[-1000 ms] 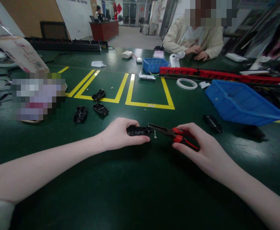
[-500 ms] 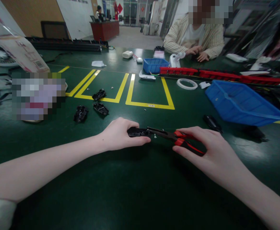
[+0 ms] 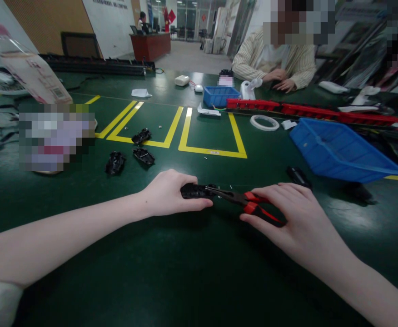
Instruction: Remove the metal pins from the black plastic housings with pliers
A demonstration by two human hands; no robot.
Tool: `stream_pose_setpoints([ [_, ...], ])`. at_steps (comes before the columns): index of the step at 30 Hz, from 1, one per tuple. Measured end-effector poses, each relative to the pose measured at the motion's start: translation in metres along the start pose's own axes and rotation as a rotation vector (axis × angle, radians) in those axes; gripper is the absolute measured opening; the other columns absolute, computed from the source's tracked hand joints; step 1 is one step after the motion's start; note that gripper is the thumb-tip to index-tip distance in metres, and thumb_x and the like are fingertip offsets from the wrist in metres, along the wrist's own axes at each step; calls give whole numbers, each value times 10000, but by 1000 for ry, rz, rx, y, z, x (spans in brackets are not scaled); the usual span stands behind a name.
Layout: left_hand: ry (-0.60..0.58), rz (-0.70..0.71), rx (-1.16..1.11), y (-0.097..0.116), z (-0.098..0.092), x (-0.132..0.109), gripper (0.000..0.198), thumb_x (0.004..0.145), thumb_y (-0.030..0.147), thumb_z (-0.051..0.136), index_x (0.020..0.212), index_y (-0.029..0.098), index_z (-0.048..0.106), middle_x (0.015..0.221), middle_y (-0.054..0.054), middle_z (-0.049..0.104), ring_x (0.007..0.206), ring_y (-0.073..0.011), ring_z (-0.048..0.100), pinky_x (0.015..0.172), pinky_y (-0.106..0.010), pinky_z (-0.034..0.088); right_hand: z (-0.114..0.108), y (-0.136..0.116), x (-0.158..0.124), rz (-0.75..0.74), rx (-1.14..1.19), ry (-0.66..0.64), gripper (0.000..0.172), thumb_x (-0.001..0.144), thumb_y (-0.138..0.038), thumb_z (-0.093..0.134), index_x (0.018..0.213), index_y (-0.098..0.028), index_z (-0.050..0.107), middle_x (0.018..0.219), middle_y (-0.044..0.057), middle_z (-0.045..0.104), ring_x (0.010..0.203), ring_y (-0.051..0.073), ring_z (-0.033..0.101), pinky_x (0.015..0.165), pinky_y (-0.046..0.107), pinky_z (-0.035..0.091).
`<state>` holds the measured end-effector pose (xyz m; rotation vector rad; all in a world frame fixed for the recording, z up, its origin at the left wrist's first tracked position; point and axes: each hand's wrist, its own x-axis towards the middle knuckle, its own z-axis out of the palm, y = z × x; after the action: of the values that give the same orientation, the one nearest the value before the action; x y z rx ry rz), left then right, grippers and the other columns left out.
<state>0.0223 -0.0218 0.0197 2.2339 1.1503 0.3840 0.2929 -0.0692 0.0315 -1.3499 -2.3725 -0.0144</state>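
Between thumb and fingers, my left hand (image 3: 171, 193) grips a small black plastic part (image 3: 192, 191) just above the green table. My right hand (image 3: 292, 209) is wrapped round the red and black handles of long-nose pliers (image 3: 235, 197). The tips of the pliers lie over the right half of the black part, pointing left; whether they pinch anything there I cannot tell. Tiny metal pins lie on the table by the jaws. Farther left rest three loose black plastic pieces: one (image 3: 115, 163) nearest me, another (image 3: 143, 156) beside it, and a third (image 3: 141, 136) behind.
A tilted blue bin (image 3: 342, 150) stands at the right, with a black cylindrical object (image 3: 299, 176) before it. Behind are a roll of white tape (image 3: 264, 122), a long red rail (image 3: 308, 111) and a smaller blue bin (image 3: 221, 95). A person (image 3: 277, 59) sits across the table.
The pliers and my right hand have shifted slightly left, so the tips now reach farther over the black part. My left hand has stayed nearly still. The view has tilted a little.
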Motion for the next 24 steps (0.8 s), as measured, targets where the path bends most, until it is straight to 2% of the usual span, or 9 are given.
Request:
stream_pose_setpoints([
  [2,17,20,4,2,-1,-2,484,820,634,583,731,161,635,614,16,614,536,-119,537,518,-240,334,0,0,0,-3,-4,1,388,816,-617,556,975,-272,633,924,69,710,883,317,643,828,539,459],
  [5,86,70,22,6,-1,-4,401,845,551,606,1004,187,657,862,-12,700,720,-160,623,627,-261,406,1,1,0,-12,-11,3,369,818,-602,563,976,-275,629,927,68,713,880,313,642,831,535,457],
  [7,117,120,58,6,0,-5,433,839,537,623,1121,209,633,992,-23,707,830,-184,642,692,-282,428,2,1,0,-27,-23,9,369,822,-601,562,973,-270,623,927,70,713,871,307,642,828,524,455],
  [11,116,184,132,1,2,-3,415,856,572,591,1056,218,673,950,-14,717,805,-183,646,701,-294,427,4,1,-1,-68,-82,38,377,844,-578,553,1003,-242,614,960,80,708,888,290,636,833,498,446],
  [18,76,164,165,-1,3,-1,432,884,576,553,1060,201,675,924,-29,716,780,-193,644,670,-295,428,9,3,-2,-123,-182,60,404,868,-534,552,1064,-185,607,978,97,697,906,277,630,842,473,443],
  [21,78,143,100,1,3,-2,411,880,540,580,1118,209,640,987,-28,707,840,-196,656,684,-293,461,9,3,-1,-109,-151,44,400,867,-526,560,1060,-179,611,972,90,698,908,271,633,840,471,444],
  [24,134,115,48,4,3,-5,477,865,466,637,1274,242,533,1018,-19,693,829,-181,665,697,-293,492,8,3,1,-60,-85,19,400,859,-536,564,1054,-191,616,968,79,702,915,270,639,847,478,448],
])
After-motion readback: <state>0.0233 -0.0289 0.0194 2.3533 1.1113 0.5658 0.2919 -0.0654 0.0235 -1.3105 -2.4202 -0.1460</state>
